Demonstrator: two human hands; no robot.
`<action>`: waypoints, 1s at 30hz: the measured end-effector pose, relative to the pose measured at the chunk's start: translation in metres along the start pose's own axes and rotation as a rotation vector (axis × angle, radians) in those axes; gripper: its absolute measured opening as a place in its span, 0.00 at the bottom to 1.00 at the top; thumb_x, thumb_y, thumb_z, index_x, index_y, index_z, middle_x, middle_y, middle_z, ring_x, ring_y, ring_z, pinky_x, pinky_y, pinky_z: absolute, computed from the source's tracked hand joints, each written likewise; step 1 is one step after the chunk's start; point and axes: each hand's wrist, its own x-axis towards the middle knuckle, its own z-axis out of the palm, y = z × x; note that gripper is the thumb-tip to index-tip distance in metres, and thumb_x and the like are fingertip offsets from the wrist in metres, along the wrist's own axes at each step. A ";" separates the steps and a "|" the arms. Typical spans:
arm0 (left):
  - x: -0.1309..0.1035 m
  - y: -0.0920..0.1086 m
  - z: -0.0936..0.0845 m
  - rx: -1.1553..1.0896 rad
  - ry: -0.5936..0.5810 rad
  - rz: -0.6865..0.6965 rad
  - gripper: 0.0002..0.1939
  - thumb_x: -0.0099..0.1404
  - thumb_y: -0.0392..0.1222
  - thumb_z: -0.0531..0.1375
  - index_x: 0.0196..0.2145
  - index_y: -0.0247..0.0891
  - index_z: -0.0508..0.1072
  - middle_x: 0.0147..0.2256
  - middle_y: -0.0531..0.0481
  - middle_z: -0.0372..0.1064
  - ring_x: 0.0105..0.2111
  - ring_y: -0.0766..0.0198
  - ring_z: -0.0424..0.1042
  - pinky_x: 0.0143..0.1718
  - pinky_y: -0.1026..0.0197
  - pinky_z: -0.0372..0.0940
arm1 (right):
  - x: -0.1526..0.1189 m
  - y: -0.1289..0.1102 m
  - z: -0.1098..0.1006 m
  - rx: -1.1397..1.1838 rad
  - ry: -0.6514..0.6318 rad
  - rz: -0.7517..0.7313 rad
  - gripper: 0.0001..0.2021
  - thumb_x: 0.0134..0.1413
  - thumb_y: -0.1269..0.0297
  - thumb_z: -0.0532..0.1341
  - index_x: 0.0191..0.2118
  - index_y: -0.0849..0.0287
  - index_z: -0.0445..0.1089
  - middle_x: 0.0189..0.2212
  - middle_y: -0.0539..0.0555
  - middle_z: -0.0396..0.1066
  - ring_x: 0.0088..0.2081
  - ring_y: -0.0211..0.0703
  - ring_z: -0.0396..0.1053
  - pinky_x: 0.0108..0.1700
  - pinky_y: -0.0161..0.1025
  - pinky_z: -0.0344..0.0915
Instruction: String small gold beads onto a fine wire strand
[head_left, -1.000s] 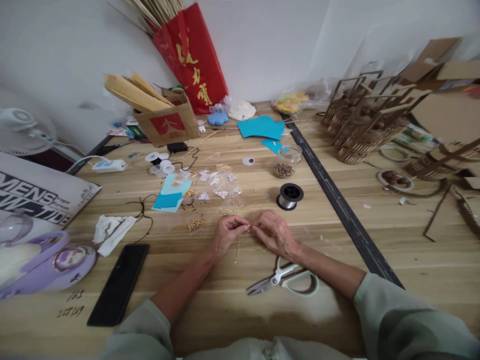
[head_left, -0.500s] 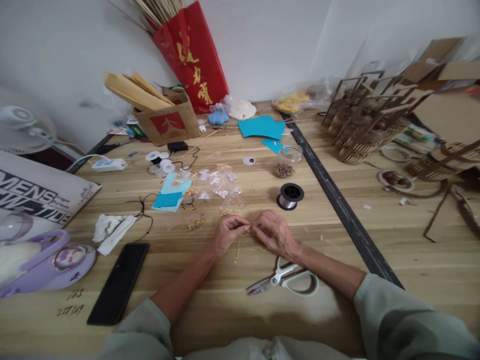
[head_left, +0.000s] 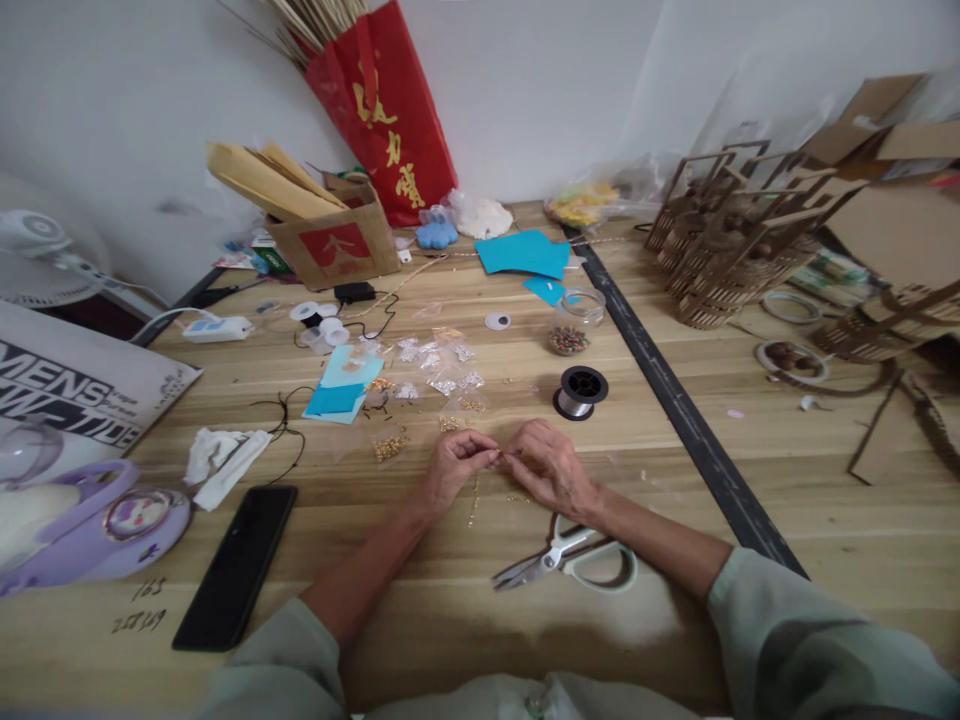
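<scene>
You wear a plain, pale grey-green garment (head_left: 457,702). Its loose left sleeve (head_left: 289,645) and right sleeve (head_left: 802,640) leave your forearms (head_left: 660,537) bare. A small front fastener (head_left: 534,706) shows indistinctly. Your hands (head_left: 551,470) are ungloved.

Two hands (head_left: 454,468) (head_left: 549,468), centre. One pair of scissors (head_left: 556,556), lower centre. One black spool (head_left: 571,380), one jar (head_left: 594,318), right of centre. One phone (head_left: 235,568), lower left.

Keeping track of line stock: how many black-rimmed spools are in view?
1: the black-rimmed spool stands beyond the right hand, on the near side of the glass jar. Others could be hidden behind the brown baskets.
</scene>
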 end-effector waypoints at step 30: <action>0.001 0.000 0.000 -0.038 -0.030 0.017 0.12 0.45 0.42 0.69 0.26 0.32 0.75 0.21 0.51 0.72 0.22 0.68 0.70 0.28 0.65 0.67 | 0.000 0.001 0.000 -0.004 -0.016 -0.005 0.04 0.58 0.67 0.56 0.32 0.58 0.65 0.26 0.53 0.66 0.31 0.42 0.63 0.38 0.41 0.60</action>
